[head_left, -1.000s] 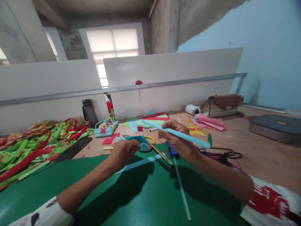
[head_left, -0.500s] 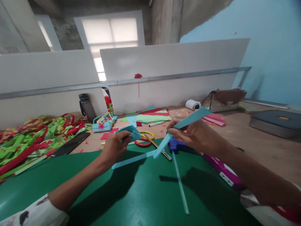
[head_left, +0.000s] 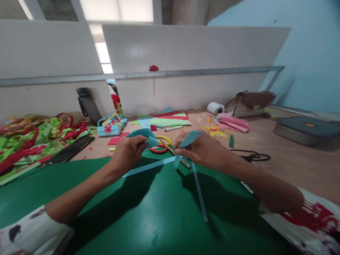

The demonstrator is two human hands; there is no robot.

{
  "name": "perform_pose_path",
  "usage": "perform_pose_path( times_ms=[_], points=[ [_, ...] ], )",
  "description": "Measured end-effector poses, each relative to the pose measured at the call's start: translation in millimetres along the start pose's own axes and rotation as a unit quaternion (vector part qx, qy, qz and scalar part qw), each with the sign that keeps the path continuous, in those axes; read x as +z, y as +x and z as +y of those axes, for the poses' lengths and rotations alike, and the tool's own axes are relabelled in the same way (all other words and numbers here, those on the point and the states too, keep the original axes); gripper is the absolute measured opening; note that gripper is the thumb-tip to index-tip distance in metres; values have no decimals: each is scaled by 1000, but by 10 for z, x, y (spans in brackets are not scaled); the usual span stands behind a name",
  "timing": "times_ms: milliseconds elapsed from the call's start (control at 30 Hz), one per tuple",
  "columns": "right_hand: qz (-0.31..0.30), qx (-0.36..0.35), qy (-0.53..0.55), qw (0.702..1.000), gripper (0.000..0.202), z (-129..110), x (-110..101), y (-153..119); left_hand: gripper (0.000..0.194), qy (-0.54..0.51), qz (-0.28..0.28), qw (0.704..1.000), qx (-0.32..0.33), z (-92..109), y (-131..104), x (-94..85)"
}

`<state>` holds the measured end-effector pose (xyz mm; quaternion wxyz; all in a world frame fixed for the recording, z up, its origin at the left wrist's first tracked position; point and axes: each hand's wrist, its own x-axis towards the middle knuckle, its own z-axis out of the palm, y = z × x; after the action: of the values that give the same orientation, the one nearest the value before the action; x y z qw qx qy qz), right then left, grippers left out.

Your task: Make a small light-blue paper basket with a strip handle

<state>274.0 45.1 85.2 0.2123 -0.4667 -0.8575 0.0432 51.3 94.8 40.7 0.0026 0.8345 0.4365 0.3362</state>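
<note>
My left hand (head_left: 129, 152) is closed on a folded piece of light blue paper (head_left: 152, 139), held just above the near edge of the green surface (head_left: 156, 219). In my right hand (head_left: 203, 148), pinched between thumb and fingers, is a light blue paper strip (head_left: 190, 138); its lower end hangs below the fingers. Another pale blue strip (head_left: 148, 167) lies between the hands. Behind them rest scissors with red and yellow handles (head_left: 158, 150) and a pen or pencil (head_left: 185, 163). A clear glue stick (head_left: 199, 194) reaches toward me from under my right hand, which hides the blue glue gun.
At the left lies a heap of red and green strips (head_left: 29, 148) beside a black phone (head_left: 73, 148). A small blue paper bag (head_left: 108, 129) and a dark bottle (head_left: 89, 106) stand behind. Paper sheets (head_left: 170, 120), a black cord (head_left: 252, 156) and a lidded container (head_left: 308, 131) are farther off.
My right hand has moved left and down with the strip, closer to my left hand. The view has tilted downward. My left hand keeps its hold on the folded paper.
</note>
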Motion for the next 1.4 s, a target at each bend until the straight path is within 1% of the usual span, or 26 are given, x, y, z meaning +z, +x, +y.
perform_pose_path(
  times_ms=[100,233,333,500,600,733,800,833,867,933,1000,1067,1167,1267,1400],
  points=[
    [-17,7,-5,1000,12,36,69,8,17,5,1,1000,3,-2,-4,19],
    [-60,45,-24,997,25,100,138,12,18,6,-4,1000,4,-11,-11,49],
    [-69,76,-30,994,31,121,161,0,19,-3,-12,1000,-4,-24,-18,63],
    [-82,118,-32,989,28,140,195,-20,20,-9,-17,1000,-2,0,-31,47],
    [-81,116,-38,989,24,183,222,-29,19,-55,-24,998,-6,50,-37,15],
    [-71,81,-32,994,22,192,174,-66,17,-118,-8,993,-19,93,-41,-6],
    [-41,52,-18,998,23,144,104,-102,17,-125,4,992,-20,102,-43,1],
    [-10,36,-3,999,23,109,66,-125,17,-130,8,991,-19,108,-44,8],
    [37,18,23,999,22,69,31,-151,18,-134,11,991,-16,115,-46,15],
    [137,-1,85,987,21,-10,-23,-209,18,-148,13,989,-8,138,-56,30],
    [201,-8,125,972,19,-73,-46,-262,19,-166,13,986,-1,169,-75,46],
    [247,-29,137,959,16,-106,-42,-299,18,-175,21,984,8,195,-104,64],
    [275,-77,141,948,10,-104,-16,-317,18,-154,49,986,34,211,-150,97],
    [277,-108,143,944,8,-78,4,-307,18,-131,76,987,60,213,-172,127],
    [271,-101,127,949,8,-48,3,-300,19,-130,78,985,83,221,-171,148]
  ],
)
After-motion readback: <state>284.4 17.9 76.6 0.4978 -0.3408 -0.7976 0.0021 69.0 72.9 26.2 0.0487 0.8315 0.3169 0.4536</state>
